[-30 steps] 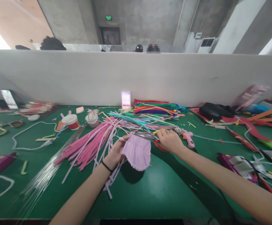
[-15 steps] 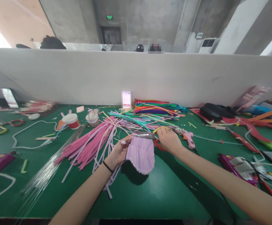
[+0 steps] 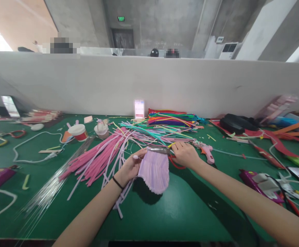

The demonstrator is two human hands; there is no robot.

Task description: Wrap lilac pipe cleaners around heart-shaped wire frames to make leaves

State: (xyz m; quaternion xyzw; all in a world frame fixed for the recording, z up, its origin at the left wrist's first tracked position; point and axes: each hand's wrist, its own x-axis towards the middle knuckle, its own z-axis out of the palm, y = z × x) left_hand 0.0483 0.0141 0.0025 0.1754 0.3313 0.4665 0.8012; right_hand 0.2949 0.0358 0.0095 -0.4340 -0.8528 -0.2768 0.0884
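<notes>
My left hand (image 3: 131,166) pinches the left edge of a fan-shaped piece made of lilac pipe cleaners (image 3: 154,170), held just above the green table. My right hand (image 3: 184,154) grips red-handled scissors (image 3: 162,150), whose metal blades lie along the top edge of the lilac piece. A black band circles my left wrist. Loose pink pipe cleaners (image 3: 100,159) spread on the table to the left of my hands.
A pile of coloured pipe cleaners (image 3: 170,121) lies behind my hands near a white partition wall (image 3: 149,85). A pink glue gun (image 3: 206,151) sits right of my right hand. Small cups (image 3: 78,132), wires (image 3: 46,192), purple glue guns (image 3: 257,178) and a black pouch (image 3: 238,122) clutter the green table (image 3: 175,212).
The lilac piece and both hands have shifted slightly; the scissors stay along its top edge. The camera view has moved a little.
</notes>
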